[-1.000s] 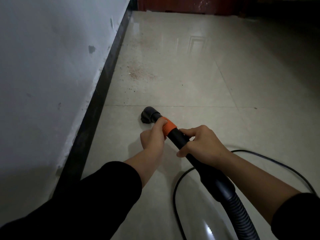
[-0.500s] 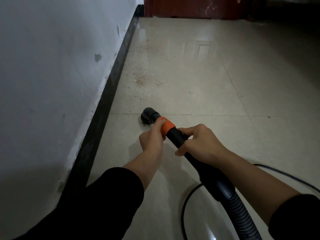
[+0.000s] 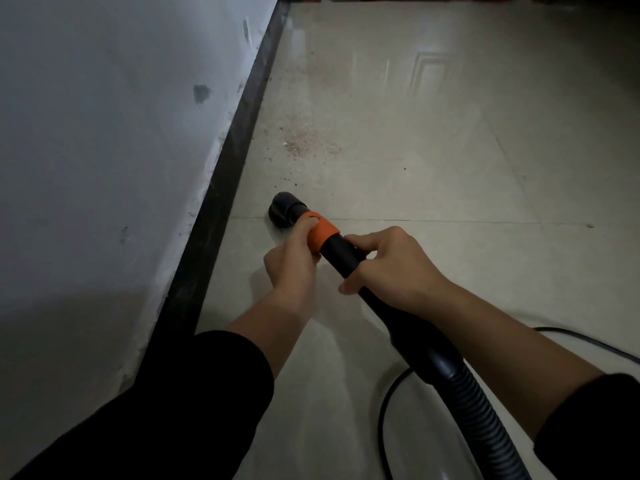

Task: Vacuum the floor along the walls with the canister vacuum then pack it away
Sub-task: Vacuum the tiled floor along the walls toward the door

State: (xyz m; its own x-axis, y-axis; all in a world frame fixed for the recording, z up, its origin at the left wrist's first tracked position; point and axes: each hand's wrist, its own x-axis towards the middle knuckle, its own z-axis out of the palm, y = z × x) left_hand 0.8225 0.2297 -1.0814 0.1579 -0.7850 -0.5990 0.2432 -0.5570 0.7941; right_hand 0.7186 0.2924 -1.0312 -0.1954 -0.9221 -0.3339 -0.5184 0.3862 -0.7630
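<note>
While the nozzle is held low on the tiled floor, close to the black skirting, the reddish grit patch ahead is not yet reached. The orange collar is gripped by the left hand, and the black tube just behind it is clasped by the right hand. A snag could be caused by the cord looped beside the ribbed hose; grit could be scattered if the nozzle is pushed too fast. The tiles are glossy and smooth, the wall matt and chipped, the tube rigid and round. The canister itself is not seen.
</note>
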